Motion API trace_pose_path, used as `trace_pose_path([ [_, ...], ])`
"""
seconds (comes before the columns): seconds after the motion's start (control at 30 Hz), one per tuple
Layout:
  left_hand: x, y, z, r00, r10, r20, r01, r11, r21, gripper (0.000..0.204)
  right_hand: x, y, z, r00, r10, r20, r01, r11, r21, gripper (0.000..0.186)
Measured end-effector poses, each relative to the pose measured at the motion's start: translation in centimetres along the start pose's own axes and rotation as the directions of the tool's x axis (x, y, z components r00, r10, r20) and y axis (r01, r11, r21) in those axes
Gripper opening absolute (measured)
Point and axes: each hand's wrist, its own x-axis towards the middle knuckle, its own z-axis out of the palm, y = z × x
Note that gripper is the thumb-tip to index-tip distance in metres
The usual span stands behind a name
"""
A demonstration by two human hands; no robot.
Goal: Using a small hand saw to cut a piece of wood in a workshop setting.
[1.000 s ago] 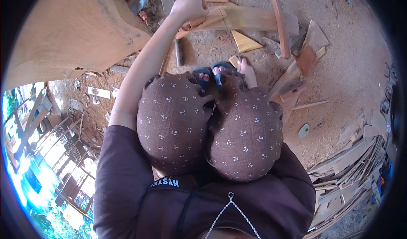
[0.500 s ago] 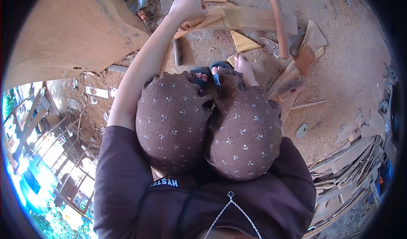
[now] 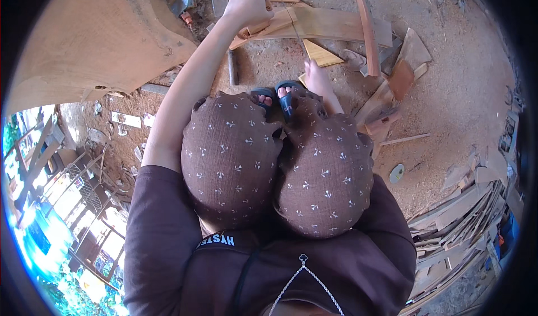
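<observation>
My left hand (image 3: 252, 8) is closed on small wooden pieces (image 3: 255, 29) lying across a long pale board (image 3: 342, 27). My right hand (image 3: 317, 76) is closed at the lower end of a thin, straight tool (image 3: 300, 40), perhaps a saw blade seen edge-on, which reaches up to the board; its grip is hard to make out. A yellow triangular offcut (image 3: 325, 56) lies just beside it. A reddish batten (image 3: 368, 33) rests across the board's right part. My sandalled feet (image 3: 286, 92) are below the board, between my bent knees.
A large wooden slab (image 3: 101, 36) takes up the upper left. A dark cylindrical piece (image 3: 232, 66) lies left of my feet. Offcuts (image 3: 406, 78) lie at right, a pile of thin strips (image 3: 448, 232) at lower right. Scrap and an open frame structure (image 3: 78, 193) are at left.
My right hand has moved upward and slightly left, toward the board. My left hand has shifted only slightly and stays closed on the wood.
</observation>
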Motion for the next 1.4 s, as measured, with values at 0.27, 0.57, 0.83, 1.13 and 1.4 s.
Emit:
trace_pose_path([
  [0.27, 0.6, -0.2, 0.4, 0.997, 0.052, -0.054, -0.052, 0.999, -0.001, 0.029, 1.4, 0.7, -1.3, 1.000, -0.008, 0.010, 0.008, 1.000, -0.026, 0.031],
  [0.57, 0.0, -0.8, 0.5, 0.996, 0.029, -0.083, -0.031, 0.999, -0.018, 0.029, 0.3, -1.2, 0.2, 0.990, 0.133, 0.044, -0.133, 0.991, -0.010, 0.031],
  [0.83, -0.4, 0.6, -1.4, 0.997, 0.038, -0.063, -0.040, 0.999, -0.016, 0.022, 2.2, -1.1, -0.7, 0.997, 0.069, 0.040, -0.068, 0.997, -0.023, 0.031],
  [1.13, 0.1, -1.4, 0.8, 0.993, 0.044, -0.109, -0.045, 0.999, -0.003, 0.030, 0.2, -0.5, 0.0, 0.993, 0.101, 0.059, -0.100, 0.995, -0.026, 0.030],
  [1.4, -0.7, 1.2, -2.1, 0.997, -0.044, -0.066, 0.037, 0.995, -0.097, 0.024, 2.5, 0.0, -0.7, 0.993, 0.108, 0.054, -0.105, 0.993, -0.053, 0.031],
])
